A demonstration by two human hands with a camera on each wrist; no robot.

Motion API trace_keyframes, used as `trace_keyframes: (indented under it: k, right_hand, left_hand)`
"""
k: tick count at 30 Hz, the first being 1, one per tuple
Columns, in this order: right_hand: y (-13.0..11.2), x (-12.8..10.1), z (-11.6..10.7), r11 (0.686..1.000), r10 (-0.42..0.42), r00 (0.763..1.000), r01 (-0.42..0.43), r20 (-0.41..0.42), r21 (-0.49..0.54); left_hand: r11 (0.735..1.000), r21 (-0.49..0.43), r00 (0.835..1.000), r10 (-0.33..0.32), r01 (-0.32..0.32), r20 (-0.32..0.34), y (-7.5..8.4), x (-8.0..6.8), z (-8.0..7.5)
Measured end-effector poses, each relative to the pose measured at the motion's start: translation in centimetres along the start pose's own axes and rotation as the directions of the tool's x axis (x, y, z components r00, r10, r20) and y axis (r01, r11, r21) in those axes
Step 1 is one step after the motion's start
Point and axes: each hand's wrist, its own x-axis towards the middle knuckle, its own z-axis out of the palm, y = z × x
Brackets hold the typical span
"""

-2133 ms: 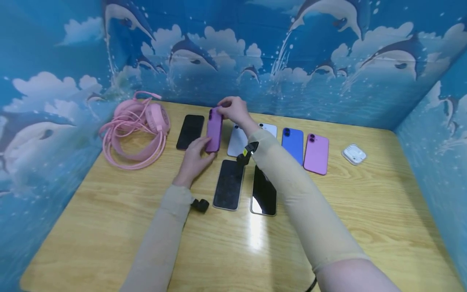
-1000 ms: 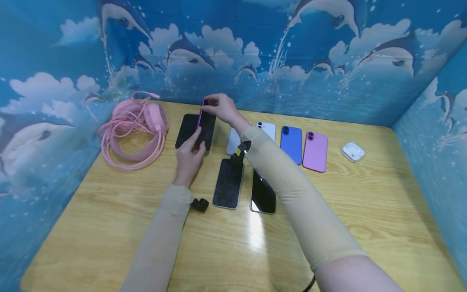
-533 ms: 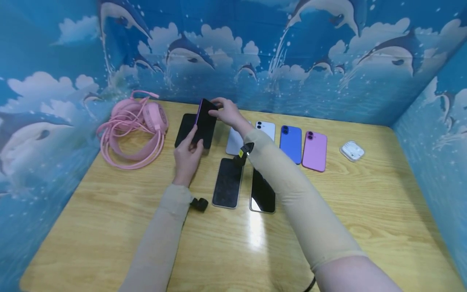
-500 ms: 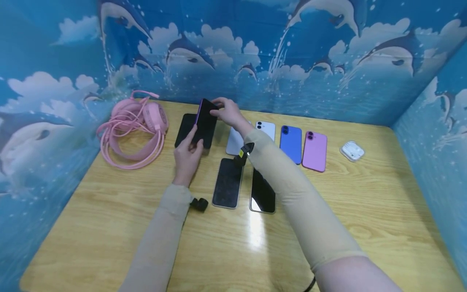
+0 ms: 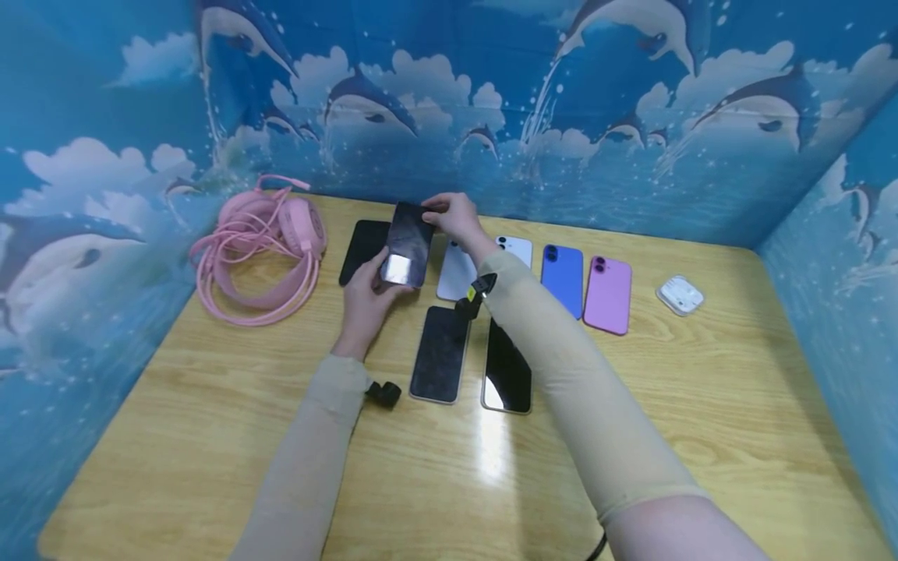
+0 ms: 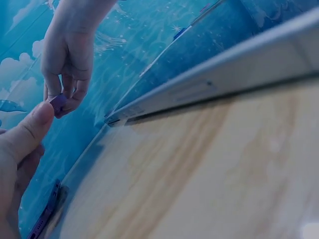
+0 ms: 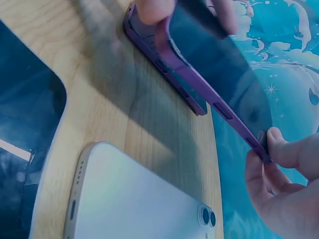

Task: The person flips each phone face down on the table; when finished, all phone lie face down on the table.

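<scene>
A purple-edged phone [image 5: 410, 240] is held by both hands near the back of the table, its dark screen facing up with a bright reflection. My left hand [image 5: 365, 305] grips its lower left end, thumb and fingers at the edges. My right hand [image 5: 456, 220] pinches the upper right corner; in the right wrist view, the right hand's [image 7: 289, 181] thumb lies over the screen side. That view shows the phone [image 7: 214, 74] tilted and raised off the wood. Beside it lies another phone [image 5: 363, 251], screen up, partly covered by the held one.
Pink headphones [image 5: 305, 226] with a tangled cable lie at left. To the right lie two pale phones, a blue phone [image 5: 563, 280], a pink phone [image 5: 608, 296] and white boxed earphones [image 5: 680, 295]. Two dark-screened phones, one [image 5: 440, 356] left of the other [image 5: 508, 370], lie in front.
The purple phone has been turned over in both hands: its purple back showed first, then its thin edge, and now its dark screen. The other phones stay where they were.
</scene>
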Motion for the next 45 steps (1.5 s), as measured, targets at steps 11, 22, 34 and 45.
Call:
trace_keyframes:
  k: [11,22,34,45]
  right_hand:
    - [0.6,0.6,0.4,0.999,-0.007,1.0,0.007,0.003,-0.039]
    - [3.1,1.3,1.3,0.96,-0.103,0.995,0.098,-0.004,-0.264]
    - [3.8,1.7,1.9,0.892,-0.143,0.989,0.146,0.039,-0.427]
    - [4.0,1.8,1.6,0.874,-0.14,0.99,0.134,0.022,-0.467]
  left_hand:
    - [0.998,0.071,1.0,-0.001,0.002,-0.008,-0.4,-0.1,-0.2]
    - [0.967,0.253,0.989,-0.019,-0.019,0.148,-1.2,0.1,-0.1]
    - [0.913,0.399,0.963,-0.026,-0.087,0.268,-0.9,0.1,-0.2]
    - [0.894,0.437,0.949,-0.049,-0.097,0.311,-1.1,0.3,0.0]
